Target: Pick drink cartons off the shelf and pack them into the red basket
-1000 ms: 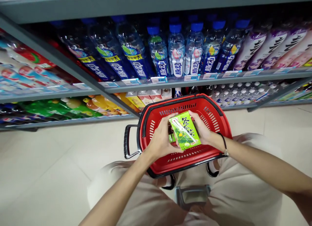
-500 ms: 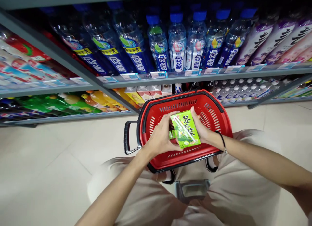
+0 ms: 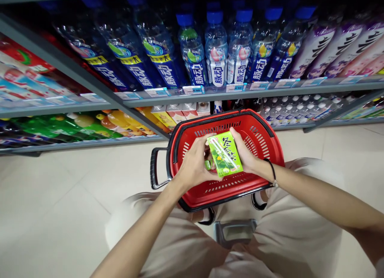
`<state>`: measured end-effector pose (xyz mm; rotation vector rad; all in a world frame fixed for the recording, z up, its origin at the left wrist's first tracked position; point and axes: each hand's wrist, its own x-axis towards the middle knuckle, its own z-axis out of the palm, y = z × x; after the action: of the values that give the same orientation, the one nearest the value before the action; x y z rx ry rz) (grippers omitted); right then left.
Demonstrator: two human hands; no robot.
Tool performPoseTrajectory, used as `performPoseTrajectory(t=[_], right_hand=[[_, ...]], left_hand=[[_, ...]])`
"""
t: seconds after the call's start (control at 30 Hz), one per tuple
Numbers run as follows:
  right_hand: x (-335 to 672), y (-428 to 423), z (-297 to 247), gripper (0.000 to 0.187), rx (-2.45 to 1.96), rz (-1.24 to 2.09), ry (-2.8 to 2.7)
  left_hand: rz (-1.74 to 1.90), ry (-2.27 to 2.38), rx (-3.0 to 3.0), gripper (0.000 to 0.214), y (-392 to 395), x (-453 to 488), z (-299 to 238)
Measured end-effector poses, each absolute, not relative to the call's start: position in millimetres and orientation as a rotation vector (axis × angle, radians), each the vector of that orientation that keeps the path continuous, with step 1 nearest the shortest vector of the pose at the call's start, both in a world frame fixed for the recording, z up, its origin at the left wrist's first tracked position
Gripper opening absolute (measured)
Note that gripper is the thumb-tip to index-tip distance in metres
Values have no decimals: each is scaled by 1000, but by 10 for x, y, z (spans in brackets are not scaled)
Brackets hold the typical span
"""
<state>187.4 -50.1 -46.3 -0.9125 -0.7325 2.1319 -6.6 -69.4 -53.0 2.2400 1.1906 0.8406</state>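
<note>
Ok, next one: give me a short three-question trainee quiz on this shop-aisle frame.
1. True or false: the green carton is held by the right hand alone.
2. The bottles on the shelf above the red basket have caps that are: A red, B blue, C yellow.
3. What is worn on the right wrist?
Key: 1 false, the left hand grips it too; 2 B; 3 a dark band.
</note>
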Motion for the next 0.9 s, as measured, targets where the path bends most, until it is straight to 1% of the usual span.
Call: performPoseTrajectory(t=[0.1, 0.17, 0.4, 0.47, 0.6, 0.67, 0.77, 0.9], right_hand=[[1866, -463, -545, 61, -1021, 1990, -746], [1854, -455, -596, 59, -1079, 1909, -766], [1836, -487, -641, 64, -1169, 1818, -857], [1857, -500, -610, 65, -1171, 1746, -983], [1924, -521, -605, 59, -1317, 1436, -1451], [1946, -520, -651, 60, -1376, 1342, -1589], [1950, -506, -745, 62, -1366, 1360, -1574], [1949, -499, -808, 54, -1294, 1383, -1500]], left_hand=[[910, 1235, 2298, 122, -650, -102, -540], [921, 1240, 2318, 121, -630, -115, -550], [945, 1181, 2319, 122, -657, -94, -545], [958, 1199, 2353, 122, -662, -97, -548], [977, 1253, 2484, 120, -654, -106, -590], [944, 1279, 2532, 119, -650, -104, -617], [903, 1272, 2572, 118, -651, -89, -636], [907, 1231, 2596, 119, -657, -62, -617]])
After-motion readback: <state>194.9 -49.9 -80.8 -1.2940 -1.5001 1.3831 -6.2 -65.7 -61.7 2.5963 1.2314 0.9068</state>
